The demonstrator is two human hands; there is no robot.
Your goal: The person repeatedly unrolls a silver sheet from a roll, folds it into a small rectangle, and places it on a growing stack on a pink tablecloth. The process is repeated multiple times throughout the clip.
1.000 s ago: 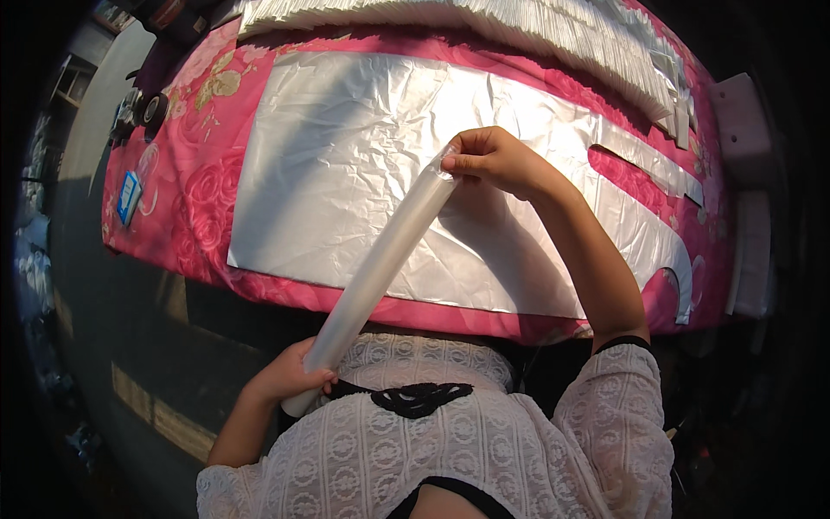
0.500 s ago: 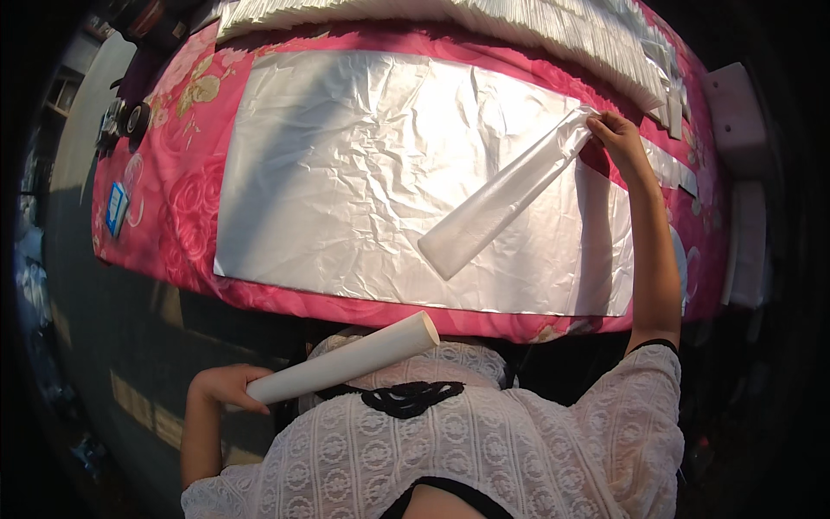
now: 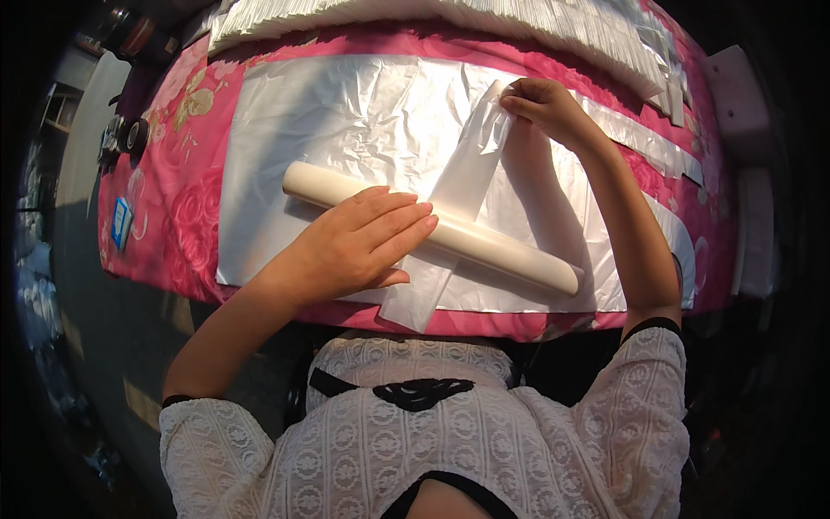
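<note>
A white tube [image 3: 506,254] lies slantwise over a long, narrow strip of clear plastic film [image 3: 462,177], perhaps a flattened bag. My left hand [image 3: 359,233] rests on top of the tube. Its fingers stretch out flat along the surface, with the thumb apart on the near side. At the film's far end, my right hand [image 3: 549,108] pinches it between thumb and fingers. The film's near end [image 3: 415,303] hangs slightly past the front edge of the crinkled white sheet [image 3: 277,156] underneath.
A pink floral cloth [image 3: 194,208] covers the table. Along the far side runs a long row of stacked white folded pieces [image 3: 519,35]. Flat plastic strips [image 3: 644,138] lie at right. A small blue box [image 3: 121,221] and a black device [image 3: 121,138] sit at left.
My left hand has brought the tube from near my lap onto the film. My right hand has moved left with the film's end, which now lies steeper and nearer the front edge.
</note>
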